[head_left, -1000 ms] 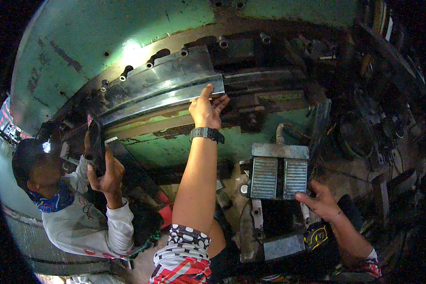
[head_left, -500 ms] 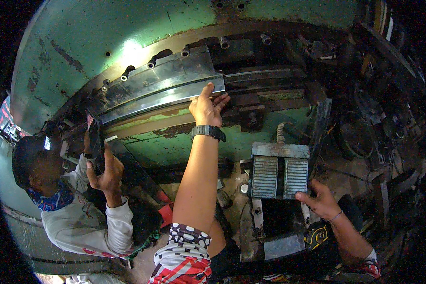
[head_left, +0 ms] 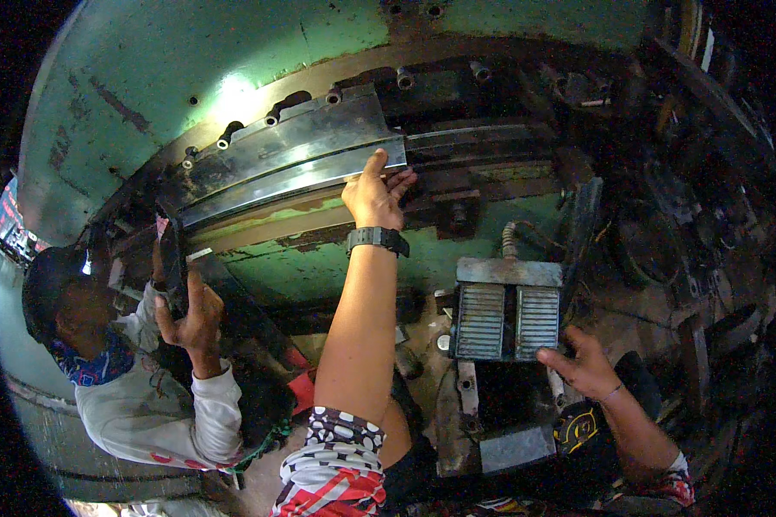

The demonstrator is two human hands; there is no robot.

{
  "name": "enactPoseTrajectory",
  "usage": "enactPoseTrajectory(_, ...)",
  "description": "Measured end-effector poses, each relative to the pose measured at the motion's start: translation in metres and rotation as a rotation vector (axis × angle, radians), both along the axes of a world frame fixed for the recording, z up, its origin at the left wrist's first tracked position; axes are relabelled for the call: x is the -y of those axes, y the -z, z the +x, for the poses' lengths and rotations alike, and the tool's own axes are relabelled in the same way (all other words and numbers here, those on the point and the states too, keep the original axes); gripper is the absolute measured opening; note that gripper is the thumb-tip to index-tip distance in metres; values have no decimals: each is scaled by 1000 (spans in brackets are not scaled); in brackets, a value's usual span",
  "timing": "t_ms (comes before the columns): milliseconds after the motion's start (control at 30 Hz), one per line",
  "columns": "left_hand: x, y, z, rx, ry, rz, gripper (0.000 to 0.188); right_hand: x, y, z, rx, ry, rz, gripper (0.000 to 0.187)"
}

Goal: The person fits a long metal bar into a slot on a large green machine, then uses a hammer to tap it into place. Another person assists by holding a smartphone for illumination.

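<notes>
shiny curved steel plate, tilted, bolted on green machine.

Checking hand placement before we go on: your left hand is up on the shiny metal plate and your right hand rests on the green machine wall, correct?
Not quite. The left hand is up on the shiny metal plate, but the right hand rests at the lower corner of the grey ribbed block, not on the green machine wall. The head view shows it.

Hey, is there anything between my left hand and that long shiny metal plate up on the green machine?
Nothing visible does. Your left hand is already on the metal plate, fingers at its lower right end. Your right hand rests apart, by the ribbed grey block. A co-worker's hand holds the dark bar at the plate's left end.
</notes>
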State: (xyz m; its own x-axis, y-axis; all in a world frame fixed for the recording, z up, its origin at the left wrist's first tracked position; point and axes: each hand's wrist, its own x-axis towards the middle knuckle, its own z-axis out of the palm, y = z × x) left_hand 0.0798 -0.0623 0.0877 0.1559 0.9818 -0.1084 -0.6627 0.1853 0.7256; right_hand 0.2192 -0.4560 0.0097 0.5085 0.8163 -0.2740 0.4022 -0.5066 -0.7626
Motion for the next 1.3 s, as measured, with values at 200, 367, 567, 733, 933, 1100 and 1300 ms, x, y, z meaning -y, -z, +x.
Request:
enactPoseTrajectory(200, 2, -1, -2, -1, 1, 2, 30, -5, -11, -3, -26, -2, -37, 45)
enactPoseTrajectory(367, 1, -1, 0, -12, 1, 14, 33, -3, -13, -6, -106, 27, -1, 46)
enactPoseTrajectory(567, 3, -2, 0, -24, -14, 4, 34, -7, -25, -10, -43, 17, -64, 45)
enactPoseTrajectory(733, 0, -1, -1, -10, -4, -1, 32, -6, -19, -4, -47, -26, -70, 75)
enactPoseTrajectory(933, 0, -1, -1, -18, -4, 5, 33, -1, -4, -2, -4, -17, -24, 55)
enactPoseTrajectory(1100, 0, -1, 1, -17, -38, -19, 28, -6, -20, -5, -104, -27, -72, 81)
enactPoseTrajectory(1300, -1, 2, 2, 33, -39, -28, 25, 0, -5, -3, 4, 10, -65, 57)
